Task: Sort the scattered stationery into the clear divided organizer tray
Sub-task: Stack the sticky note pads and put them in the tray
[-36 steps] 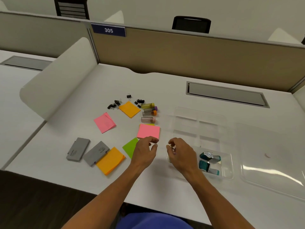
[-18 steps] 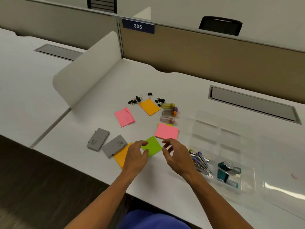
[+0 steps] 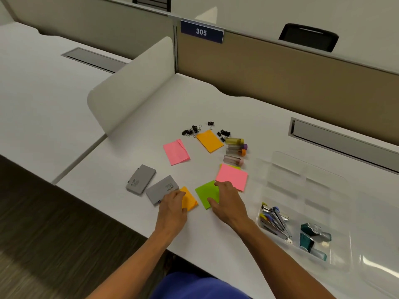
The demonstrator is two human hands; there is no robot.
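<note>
Nearest, both forearms are reaching out over the white bench (image 3: 121, 212). Left hand (image 3: 173, 205) is lying on the orange sticky pad (image 3: 190, 200), fingers bent over its near edge and touching the grey case (image 3: 160, 189) beside it; whether it is actually gripping the pad cannot be told. Right hand (image 3: 228, 201) is resting on the green sticky pad (image 3: 206, 194), thumb and fingers curling round its right edge, pinching it.

To the right, the clear organizer tray (image 3: 302, 184) is sitting on the bench. Its nearest left compartment is holding a cluster of staplers (image 3: 275, 221), colours hard to separate; the compartment beside it is holding two teal tape dispensers (image 3: 312, 237). Farther compartments are hard to read through the clear plastic.

Further out, a second grey case (image 3: 140, 179), a pink pad (image 3: 232, 176) hiding a yellow-green sheet, another pink pad (image 3: 176, 152), another orange pad (image 3: 209, 140), four small capped tubes (image 3: 235, 149) and scattered black binder clips (image 3: 207, 130) are lying loose. Beyond, a partition is carrying a sign reading 305 (image 3: 201, 32).
</note>
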